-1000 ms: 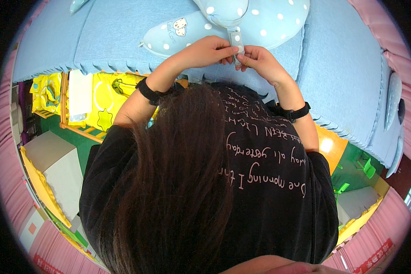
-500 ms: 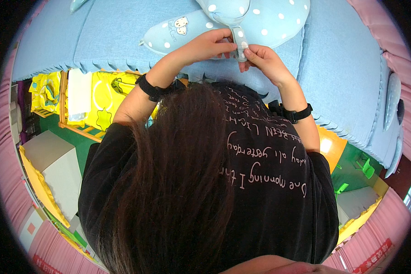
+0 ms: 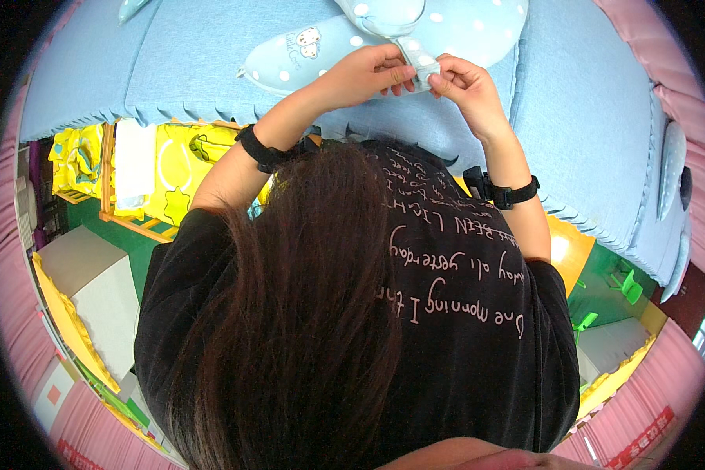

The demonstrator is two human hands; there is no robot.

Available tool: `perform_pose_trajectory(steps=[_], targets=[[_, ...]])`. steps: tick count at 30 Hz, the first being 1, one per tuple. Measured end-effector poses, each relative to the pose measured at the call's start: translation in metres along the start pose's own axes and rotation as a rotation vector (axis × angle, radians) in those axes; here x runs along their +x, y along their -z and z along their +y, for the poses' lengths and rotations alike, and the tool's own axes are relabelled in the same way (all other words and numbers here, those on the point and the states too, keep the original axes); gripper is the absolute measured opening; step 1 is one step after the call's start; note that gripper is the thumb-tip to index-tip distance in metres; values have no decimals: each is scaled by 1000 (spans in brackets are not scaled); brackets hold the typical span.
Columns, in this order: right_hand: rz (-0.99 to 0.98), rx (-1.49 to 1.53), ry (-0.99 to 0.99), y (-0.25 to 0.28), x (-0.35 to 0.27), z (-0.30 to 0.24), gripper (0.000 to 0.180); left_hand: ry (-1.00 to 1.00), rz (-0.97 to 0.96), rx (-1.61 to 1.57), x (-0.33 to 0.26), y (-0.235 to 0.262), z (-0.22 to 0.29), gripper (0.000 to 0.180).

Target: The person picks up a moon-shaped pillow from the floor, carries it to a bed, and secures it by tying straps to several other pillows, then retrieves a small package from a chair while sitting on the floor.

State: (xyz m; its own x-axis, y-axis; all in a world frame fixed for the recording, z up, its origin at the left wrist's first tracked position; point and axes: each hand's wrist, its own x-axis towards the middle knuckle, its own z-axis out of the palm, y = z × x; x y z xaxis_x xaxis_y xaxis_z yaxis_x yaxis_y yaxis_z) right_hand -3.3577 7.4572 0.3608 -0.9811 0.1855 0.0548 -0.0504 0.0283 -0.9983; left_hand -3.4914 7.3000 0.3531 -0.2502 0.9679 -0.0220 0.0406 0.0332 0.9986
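A light blue cushion with white dots point(image 3: 478, 35) lies at the top of the view, made of several padded parts. From its middle a short dotted fabric strap point(image 3: 417, 55) comes toward me. My left hand point(image 3: 372, 74) is closed on the strap's left edge, thumb and fingers pinching it. My right hand point(image 3: 468, 88) pinches the strap's near end between thumb and fingers, to the right of the left hand. The strap slants to the right between them. What lies under the fingers is hidden.
The cushion rests on a wide blue cloth-covered surface point(image 3: 204, 66) with a gathered near edge. To the left stand wooden cots with yellow bedding point(image 3: 172, 160) and a pale box-shaped unit point(image 3: 94, 282). Small green chairs point(image 3: 627, 287) are at the right, pink curtains around.
My right hand has moved up and a little to the right, drawing the strap's near end with it. The strap now slants instead of hanging nearly straight. My left hand has shifted only slightly.
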Motion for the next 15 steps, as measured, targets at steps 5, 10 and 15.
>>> perform_pose_trajectory(steps=[5, 10, 15], targets=[[-91, 440, -165, 0, 0, 2, 21, -21, 26, -31, 2, 0, 2, 25], [-71, 582, -174, -3, 1, 4, 26, 19, 70, 2, 5, 2, 2, 21], [-62, 497, -194, -2, 1, 9, 22, 42, 72, 9, 1, -1, 12, 22]])
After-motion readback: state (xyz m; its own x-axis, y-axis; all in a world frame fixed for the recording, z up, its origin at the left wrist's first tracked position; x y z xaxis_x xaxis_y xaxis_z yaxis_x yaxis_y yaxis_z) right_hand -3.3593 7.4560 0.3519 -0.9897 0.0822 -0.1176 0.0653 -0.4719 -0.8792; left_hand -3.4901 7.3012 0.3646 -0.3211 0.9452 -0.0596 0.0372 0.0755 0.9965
